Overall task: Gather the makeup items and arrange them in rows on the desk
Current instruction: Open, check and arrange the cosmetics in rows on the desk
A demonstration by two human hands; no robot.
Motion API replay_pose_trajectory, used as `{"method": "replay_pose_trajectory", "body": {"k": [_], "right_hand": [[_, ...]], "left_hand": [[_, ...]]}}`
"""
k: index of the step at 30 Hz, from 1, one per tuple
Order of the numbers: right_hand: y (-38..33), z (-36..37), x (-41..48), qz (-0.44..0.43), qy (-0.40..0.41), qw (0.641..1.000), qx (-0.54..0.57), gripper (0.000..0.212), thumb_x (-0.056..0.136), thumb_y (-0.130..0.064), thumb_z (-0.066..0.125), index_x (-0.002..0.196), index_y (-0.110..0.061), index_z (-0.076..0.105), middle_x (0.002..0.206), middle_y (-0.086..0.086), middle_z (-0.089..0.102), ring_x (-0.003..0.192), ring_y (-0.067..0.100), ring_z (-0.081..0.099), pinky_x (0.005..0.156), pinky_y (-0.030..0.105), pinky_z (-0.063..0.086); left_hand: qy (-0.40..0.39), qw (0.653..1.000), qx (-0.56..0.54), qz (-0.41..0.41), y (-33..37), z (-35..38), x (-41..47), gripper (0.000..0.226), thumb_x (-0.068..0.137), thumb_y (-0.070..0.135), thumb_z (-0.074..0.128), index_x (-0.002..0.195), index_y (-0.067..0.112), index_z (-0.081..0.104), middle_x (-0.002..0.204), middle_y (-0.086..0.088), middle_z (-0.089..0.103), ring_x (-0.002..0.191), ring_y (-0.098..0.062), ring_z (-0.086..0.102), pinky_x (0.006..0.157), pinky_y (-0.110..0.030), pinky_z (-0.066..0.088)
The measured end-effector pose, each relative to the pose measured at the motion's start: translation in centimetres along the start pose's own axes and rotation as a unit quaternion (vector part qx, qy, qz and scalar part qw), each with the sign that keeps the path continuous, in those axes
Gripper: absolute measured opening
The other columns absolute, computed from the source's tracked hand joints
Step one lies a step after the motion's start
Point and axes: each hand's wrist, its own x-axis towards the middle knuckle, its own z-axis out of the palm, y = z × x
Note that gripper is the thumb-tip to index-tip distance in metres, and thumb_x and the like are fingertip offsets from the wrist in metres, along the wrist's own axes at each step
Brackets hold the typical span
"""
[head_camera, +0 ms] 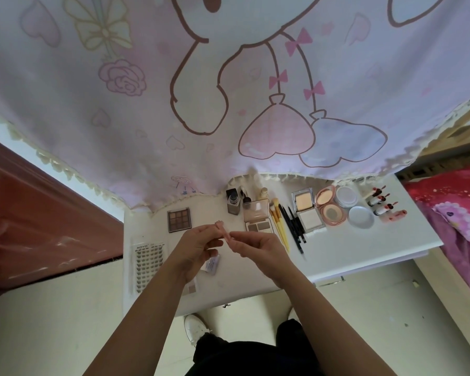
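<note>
Left hand (198, 246): fingers pinch one end of a small pink item (222, 229), possibly a lip tube; it is too small to tell.
Right hand (258, 246): fingertips pinch the other end, as if capping or twisting it.
Item's place: in the air above the white desk (350, 251), between the eyeshadow palette (179, 221) and the contour palette (258, 217).
Row so far: brushes (278, 229), compacts and lip tubes (380, 206) lie along the far side.
Risk: if the pinch slips, the item drops near the lash tray (147, 261).
Risk: a careless set-down could nudge the brushes out of line.
</note>
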Motion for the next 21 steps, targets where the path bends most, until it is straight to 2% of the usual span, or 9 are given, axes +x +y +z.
{"method": "replay_pose_trajectory", "body": {"k": [4,9,13,18,19,21], "right_hand": [[-0.1,0.1,-0.1,-0.02,0.002,1.0,-0.01,0.024,0.085,-0.018,0.077,0.109,-0.022,0.075,0.096,-0.006,0.078,0.091,0.004,0.071,0.078,0.015,0.052],[0.0,0.0,-0.1,-0.027,0.01,0.999,-0.014,0.023,0.087,-0.026,0.075,0.11,-0.025,0.075,0.096,-0.008,0.077,0.091,0.004,0.07,0.079,0.019,0.053],[0.4,0.2,0.1,-0.023,0.011,0.999,-0.047,0.024,0.09,-0.031,0.071,0.113,-0.026,0.075,0.088,-0.007,0.076,0.083,0.004,0.068,0.075,0.019,0.053],[0.8,0.1,0.6,-0.035,0.02,0.99,-0.134,0.028,0.092,-0.047,0.064,0.114,-0.034,0.074,0.09,-0.007,0.076,0.081,0.008,0.069,0.074,0.023,0.055],[0.9,0.2,0.7,-0.044,0.019,0.985,-0.164,0.027,0.093,-0.05,0.062,0.114,-0.037,0.073,0.087,-0.004,0.075,0.077,0.01,0.068,0.071,0.025,0.055],[1.2,0.3,1.0,-0.063,0.019,0.972,-0.225,0.023,0.094,-0.051,0.059,0.109,-0.04,0.073,0.079,0.002,0.072,0.068,0.013,0.064,0.065,0.025,0.051]], "left_hand": [[-0.014,1.0,0.006,0.009,0.1,0.0,0.3,0.043,0.057,0.028,0.073,0.093,0.005,0.073,0.096,-0.017,0.066,0.082,-0.019,0.056,0.065,-0.03,0.043],[0.005,1.0,-0.009,-0.006,0.3,0.5,0.6,0.019,0.073,0.017,0.067,0.088,0.007,0.071,0.077,-0.004,0.061,0.065,-0.011,0.051,0.06,-0.028,0.043],[0.046,0.998,-0.024,-0.028,0.5,0.9,0.8,0.013,0.084,0.016,0.063,0.091,0.007,0.07,0.076,-0.009,0.062,0.062,-0.015,0.046,0.061,-0.03,0.042],[0.071,0.996,-0.026,-0.053,0.8,1.4,0.8,0.006,0.072,0.013,0.066,0.068,0.009,0.067,0.076,-0.01,0.061,0.06,-0.014,0.046,0.06,-0.029,0.044],[0.073,0.995,-0.022,-0.061,0.8,1.4,0.8,0.008,0.068,0.016,0.068,0.069,0.009,0.068,0.077,-0.01,0.06,0.061,-0.014,0.046,0.06,-0.028,0.045],[0.082,0.994,0.004,-0.067,0.8,1.2,1.0,0.026,0.06,0.024,0.076,0.075,0.004,0.07,0.078,-0.008,0.06,0.064,-0.013,0.046,0.059,-0.028,0.045]]}}
